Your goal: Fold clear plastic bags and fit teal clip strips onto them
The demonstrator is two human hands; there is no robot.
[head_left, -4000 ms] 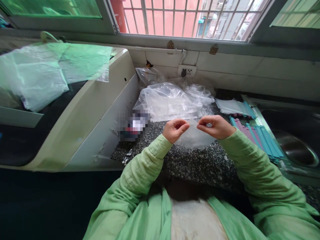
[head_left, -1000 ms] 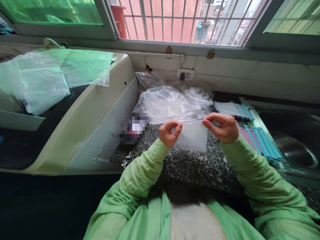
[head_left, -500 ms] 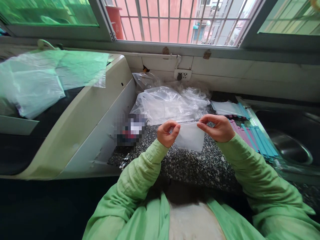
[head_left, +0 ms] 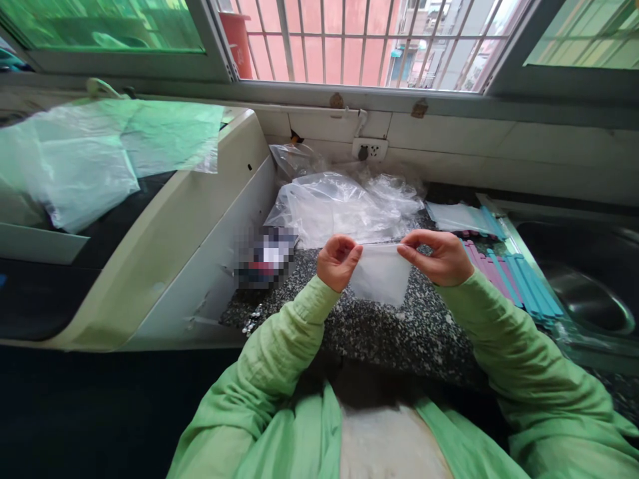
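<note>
Translucent plastic bag [head_left: 380,274], top edge pinched by left hand [head_left: 339,263] and right hand [head_left: 442,258]; seems unfilled. Coloured sticks [head_left: 536,286] lie outside it; mouth parted or not: unclear.

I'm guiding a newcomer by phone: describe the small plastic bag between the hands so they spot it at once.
Find the barred window, then the speckled countertop below it. Over that countertop, the left hand and right hand pinch a small frosted bag by its upper edge. Unlike the crumpled clear plastic behind it, it is spread fairly flat and held in the hands.
</note>
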